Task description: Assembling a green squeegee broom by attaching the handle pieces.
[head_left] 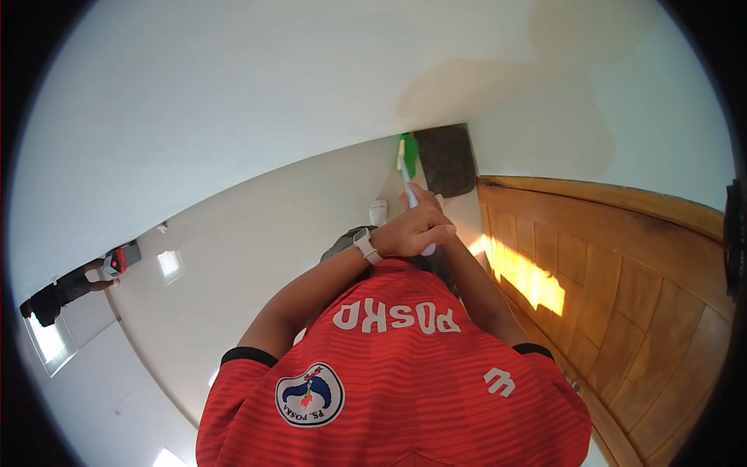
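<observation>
Red shirt nearest, lower centre; green-headed broom, upper centre, its pale handle running through both fists; left hand curled round near the butt; right hand wrapped nearer the head; dark mat just beside.

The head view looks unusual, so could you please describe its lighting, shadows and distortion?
In the head view, sunlight brightens part of the wooden door, glare whitens spots on the floor, soft shadows cross the wall, the floor's edge curves, and the corners are black.
</observation>
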Motion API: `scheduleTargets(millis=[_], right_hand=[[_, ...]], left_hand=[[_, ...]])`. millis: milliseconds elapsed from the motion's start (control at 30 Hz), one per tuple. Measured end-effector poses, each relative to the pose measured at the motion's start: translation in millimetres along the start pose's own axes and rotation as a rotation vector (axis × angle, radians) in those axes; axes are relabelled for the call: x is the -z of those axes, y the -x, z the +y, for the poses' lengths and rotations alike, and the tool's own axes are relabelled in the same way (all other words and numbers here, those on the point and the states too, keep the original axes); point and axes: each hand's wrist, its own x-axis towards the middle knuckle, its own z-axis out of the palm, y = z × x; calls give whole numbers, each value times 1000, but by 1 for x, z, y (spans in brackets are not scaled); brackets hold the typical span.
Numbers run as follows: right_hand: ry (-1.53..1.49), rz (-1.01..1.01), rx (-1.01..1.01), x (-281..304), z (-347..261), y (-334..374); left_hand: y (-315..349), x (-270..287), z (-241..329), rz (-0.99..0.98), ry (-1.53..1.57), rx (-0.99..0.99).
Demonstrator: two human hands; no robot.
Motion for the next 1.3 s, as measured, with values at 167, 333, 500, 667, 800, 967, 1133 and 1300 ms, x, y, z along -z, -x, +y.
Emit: scheduleTargets(millis=[167,333,500,667,800,967,1133,1300], right_hand=[[-257,83,103,-66,68,13],[-55,-218,76,-23,-4,-8],[72,-317,-123,19,-37,-11],[130,-269,-285,32,-36,-4],[-34,-295,-127,18,11,0],[-46,-437,10,-40,58,-10],[-758,-263,33,-78,46,19],[-11,-433,56,-21,-35,-2]], left_hand=[[2,-6,-38,92,-79,79],[19,7,17,169,-104,20],[19,7,66,189,-11,-142],[25,-1,57,268,-164,-100],[24,-3,42,398,-54,-42],[28,9,48,557,-188,78],[32,-10,16,474,-372,30],[36,-12,71,503,-302,-11]])
